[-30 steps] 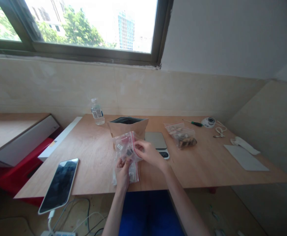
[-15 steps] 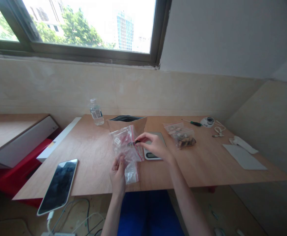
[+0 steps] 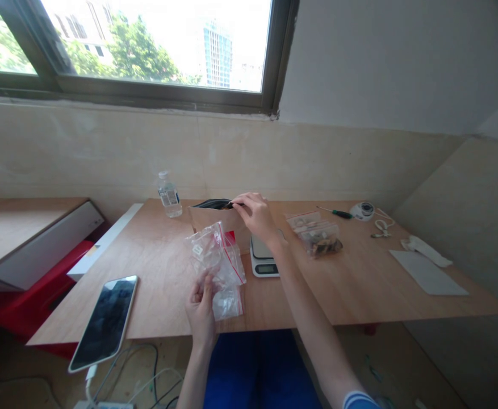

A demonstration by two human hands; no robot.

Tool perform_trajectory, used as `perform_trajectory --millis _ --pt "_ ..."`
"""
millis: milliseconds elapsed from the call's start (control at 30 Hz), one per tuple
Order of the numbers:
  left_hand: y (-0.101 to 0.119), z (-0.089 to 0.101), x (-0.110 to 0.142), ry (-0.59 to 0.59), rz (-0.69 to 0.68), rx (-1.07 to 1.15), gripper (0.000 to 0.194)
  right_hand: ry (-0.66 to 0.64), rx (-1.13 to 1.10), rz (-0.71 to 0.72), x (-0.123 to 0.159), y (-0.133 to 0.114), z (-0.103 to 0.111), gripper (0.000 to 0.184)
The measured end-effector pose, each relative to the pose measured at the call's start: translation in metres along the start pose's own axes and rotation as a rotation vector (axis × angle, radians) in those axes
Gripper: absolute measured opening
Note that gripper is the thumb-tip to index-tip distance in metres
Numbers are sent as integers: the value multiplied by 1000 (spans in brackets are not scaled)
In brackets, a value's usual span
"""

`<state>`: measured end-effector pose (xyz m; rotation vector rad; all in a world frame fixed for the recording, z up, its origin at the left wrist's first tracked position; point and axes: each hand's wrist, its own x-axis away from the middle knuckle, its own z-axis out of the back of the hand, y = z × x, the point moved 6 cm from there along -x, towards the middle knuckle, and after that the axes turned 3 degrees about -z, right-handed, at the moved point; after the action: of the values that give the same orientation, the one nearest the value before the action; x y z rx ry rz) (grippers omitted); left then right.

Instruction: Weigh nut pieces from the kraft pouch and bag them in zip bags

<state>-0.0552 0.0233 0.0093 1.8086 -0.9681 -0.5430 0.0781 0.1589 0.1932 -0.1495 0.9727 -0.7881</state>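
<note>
Daylight is coming through a dark-framed window point(image 3: 146, 95) above a beige tiled wall point(image 3: 104, 153), and a plywood surface point(image 3: 351, 284) is stretching out below it. Near the back edge of that surface, a kraft paper pouch point(image 3: 217, 222) with a dark lining is standing upright, its mouth facing up. The right hand point(image 3: 255, 216) is reaching over the pouch, its thumb and fingers pressed together at the mouth; whether they are pinching the rim or some small dark item is hard to tell from this view.

The left hand point(image 3: 200, 307) is curling around the lower part of a crumpled clear zip bag point(image 3: 214, 255) with a red-edged seal, holding it up in front of the pouch. A second clear bag point(image 3: 227, 303) is lying against the first, just above the surface, and glare is hiding most of what they contain.

A digital kitchen scale point(image 3: 263, 258) is sitting just right of the pouch, beside a zip bag of brown pieces point(image 3: 319, 240). Further right, a green-handled screwdriver point(image 3: 337, 213) is lying near a round white object point(image 3: 362, 211). A water bottle point(image 3: 169, 195) is standing left of the pouch, and a smartphone point(image 3: 104, 324) is lying face up near the front edge.
</note>
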Motion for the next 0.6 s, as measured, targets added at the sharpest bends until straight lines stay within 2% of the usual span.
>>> perform_trajectory --millis 100,167,233,400,467,600 --pt "0 1 0 15 -8 -12 51 69 29 0 12 -8 9 23" --pt "2 -1 1 10 -18 -28 51 117 -38 -39 24 -13 15 26" --pt "4 -3 2 -6 -26 -57 50 109 -160 -89 38 -18 16 27" --pt "12 -9 8 -58 -77 -137 44 -134 -369 -343 69 -11 -8 41" --pt "13 -10 9 -101 -72 -148 43 -180 -453 -443 75 0 -16 31" --pt "8 -14 6 -255 22 -159 46 19 -568 -557 78 20 -14 24"
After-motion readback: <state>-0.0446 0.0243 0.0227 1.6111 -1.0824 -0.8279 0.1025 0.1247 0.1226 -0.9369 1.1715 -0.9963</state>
